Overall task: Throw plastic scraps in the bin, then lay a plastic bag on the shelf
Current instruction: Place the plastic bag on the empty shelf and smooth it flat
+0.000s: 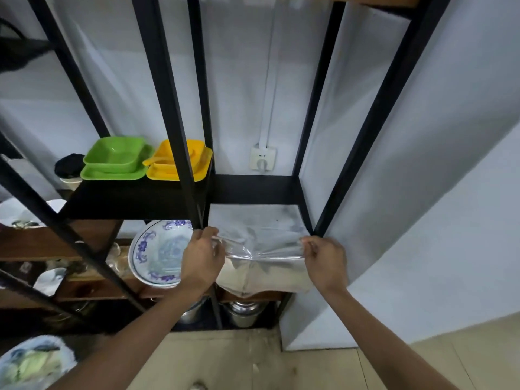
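Observation:
A clear plastic bag point(261, 243) is stretched flat between my two hands at the front of the black metal shelf point(253, 190), in its right-hand bay. My left hand point(201, 257) pinches the bag's left edge beside the middle upright. My right hand point(326, 263) pinches its right edge beside the right front upright. The bag's far part lies over the shelf opening; its near part hangs down over the front. No bin or scraps are visible.
Green square dishes point(115, 159) and yellow dishes point(180, 161) sit on the left shelf board. A blue-patterned plate point(157, 251) leans on the lower wooden level. Steel pots point(242, 313) stand below. A wall socket point(263, 159) is behind; a filled plastic bag point(31, 361) lies bottom left.

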